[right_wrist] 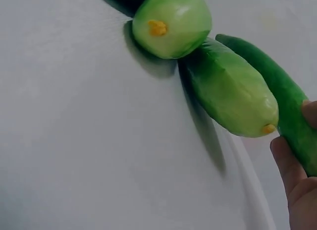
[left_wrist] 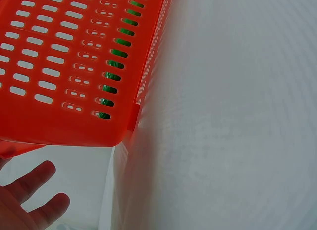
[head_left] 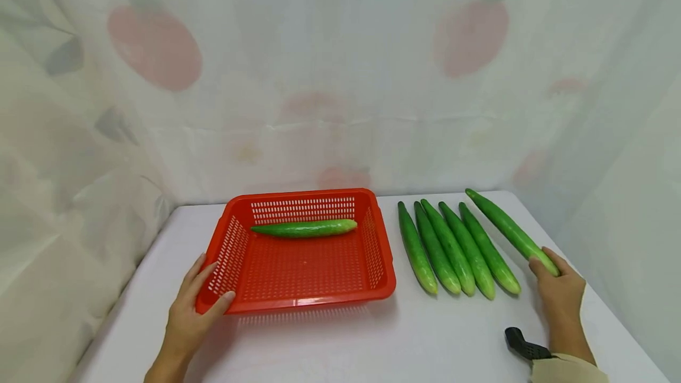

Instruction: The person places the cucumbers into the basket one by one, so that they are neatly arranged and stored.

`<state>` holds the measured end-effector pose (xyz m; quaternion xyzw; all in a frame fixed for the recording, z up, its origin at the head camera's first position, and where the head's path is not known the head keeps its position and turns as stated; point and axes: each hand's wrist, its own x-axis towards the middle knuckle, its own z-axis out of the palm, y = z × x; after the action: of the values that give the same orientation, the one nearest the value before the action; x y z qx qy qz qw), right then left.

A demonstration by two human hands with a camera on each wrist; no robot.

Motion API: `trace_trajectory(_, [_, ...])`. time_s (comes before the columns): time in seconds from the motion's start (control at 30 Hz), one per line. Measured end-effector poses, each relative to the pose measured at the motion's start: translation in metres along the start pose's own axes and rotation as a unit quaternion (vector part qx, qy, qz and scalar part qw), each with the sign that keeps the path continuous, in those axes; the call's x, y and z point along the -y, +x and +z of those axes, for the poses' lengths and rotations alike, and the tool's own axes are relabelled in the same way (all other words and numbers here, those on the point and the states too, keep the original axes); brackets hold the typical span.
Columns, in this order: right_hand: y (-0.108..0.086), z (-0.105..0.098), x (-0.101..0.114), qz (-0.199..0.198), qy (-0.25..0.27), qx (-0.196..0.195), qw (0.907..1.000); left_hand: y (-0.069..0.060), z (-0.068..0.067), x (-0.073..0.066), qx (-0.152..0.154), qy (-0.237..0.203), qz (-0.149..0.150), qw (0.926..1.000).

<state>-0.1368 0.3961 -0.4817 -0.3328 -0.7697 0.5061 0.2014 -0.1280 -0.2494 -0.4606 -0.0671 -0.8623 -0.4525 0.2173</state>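
Note:
My right hand (head_left: pixel 561 291) grips the pale end of a long green cucumber (head_left: pixel 505 226), thumb on one side and fingers on the other. The same held cucumber (right_wrist: pixel 277 76) shows at the right of the right wrist view. Several more cucumbers (head_left: pixel 449 241) lie side by side on the table to its left. At the front left corner of a red plastic basket (head_left: pixel 298 303), my left hand (head_left: pixel 186 318) rests with fingers spread along the rim. Two of its fingers (left_wrist: pixel 37 183) stand apart from the basket in the left wrist view. One cucumber (head_left: pixel 305 229) lies crosswise inside, near the back wall.
The white table (head_left: pixel 425 341) reaches back to a pale curtain (head_left: pixel 340 75) with faded fruit prints. Curtains also hang at the left and right sides. A black strap-like piece (head_left: pixel 524 344) sticks out by the right wrist.

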Motion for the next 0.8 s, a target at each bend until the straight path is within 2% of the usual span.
trace_trajectory(0.17, [-0.006,-0.007,0.011,0.009,0.021,0.01,0.9997,-0.001,0.0,-0.001,0.004,0.003,-0.007,1.0])
trace_trajectory(0.23, [-0.009,-0.01,0.017,0.016,0.067,0.02,0.9974,0.0,0.0,-0.001,0.005,0.004,-0.006,1.0])
trace_trajectory(0.33, [-0.013,-0.014,0.025,0.009,0.156,0.041,0.9869,0.001,-0.001,-0.002,0.004,0.002,0.001,1.0])
trace_trajectory(0.4, [-0.016,-0.017,0.028,-0.008,0.187,0.06,0.9806,0.001,-0.001,-0.002,0.003,0.001,0.003,1.0])
trace_trajectory(0.57, [-0.02,-0.025,0.037,-0.08,0.19,0.089,0.9744,0.001,0.0,-0.001,0.005,0.005,0.0,1.0])
trace_trajectory(0.7, [-0.021,-0.025,0.043,-0.124,0.237,0.102,0.9581,0.001,0.0,-0.001,0.007,0.007,-0.005,0.9999])
trace_trajectory(0.8, [-0.021,-0.025,0.046,-0.147,0.254,0.109,0.9497,0.0,0.0,-0.001,0.007,0.004,-0.005,1.0])
